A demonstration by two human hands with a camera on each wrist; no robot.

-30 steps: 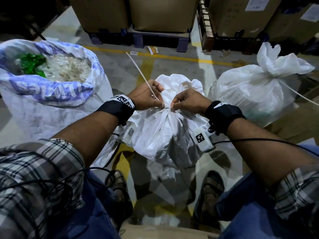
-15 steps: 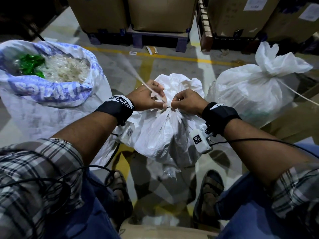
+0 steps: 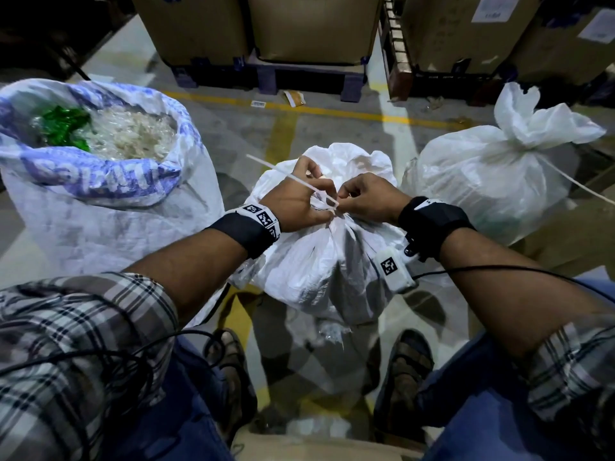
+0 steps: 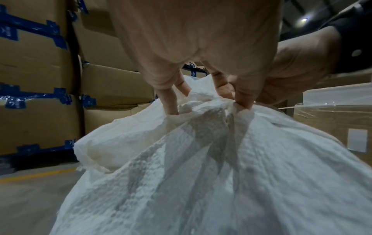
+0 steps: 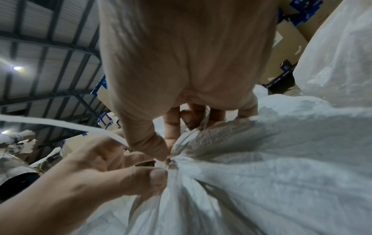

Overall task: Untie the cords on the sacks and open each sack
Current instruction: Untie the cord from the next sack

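A white middle sack stands between my feet, its neck bunched and tied with a flat white cord. My left hand grips the bunched neck just below the knot, and its fingers dig into the gathered fabric. The cord's free end runs up and left across that hand. My right hand pinches the cord at the knot, thumb and forefinger closed on it. At the right, a second white sack is tied shut with its own cord. On the left stands an open sack.
The open sack holds pale plastic scraps and a green piece. Cardboard boxes on pallets line the far side. Yellow lines mark the concrete floor. My sandalled feet flank the middle sack, and a cable trails from my right wrist.
The cord's free end has swung down and nearer, and now lies across my left hand. Both hands stayed at the knot and drew slightly closer together.
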